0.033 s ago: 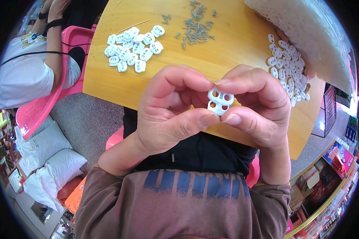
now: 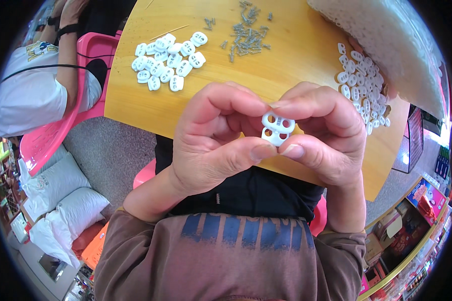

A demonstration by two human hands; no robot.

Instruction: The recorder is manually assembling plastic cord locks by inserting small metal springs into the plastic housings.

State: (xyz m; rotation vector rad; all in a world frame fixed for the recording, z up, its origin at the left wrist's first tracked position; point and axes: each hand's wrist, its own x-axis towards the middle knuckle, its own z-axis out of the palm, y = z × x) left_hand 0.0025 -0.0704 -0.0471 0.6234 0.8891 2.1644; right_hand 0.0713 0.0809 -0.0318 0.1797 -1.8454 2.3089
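Observation:
Between my two hands is a white plastic two-hole cord lock [image 2: 278, 123], its two parts stacked one above the other with a spring partly visible between the upper holes. My left hand [image 2: 221, 133] pinches it from the left, thumb below and fingertips above. From the right, my right hand [image 2: 324, 133] grips it the same way, its thumb tip beside the left thumb. Both hands are raised over the table's near edge. Farther off on the left lies a pile of white cord locks [image 2: 166, 62], and small metal springs [image 2: 248, 40] are scattered at the back middle.
White oval two-hole pieces [image 2: 364, 88] are heaped on the right of the wooden table [image 2: 206, 108], beside a large clear plastic bag [image 2: 386, 40]. A thin wooden stick [image 2: 169, 32] lies behind the left pile. Another person [image 2: 40, 90] sits at left by a pink chair [image 2: 78, 108].

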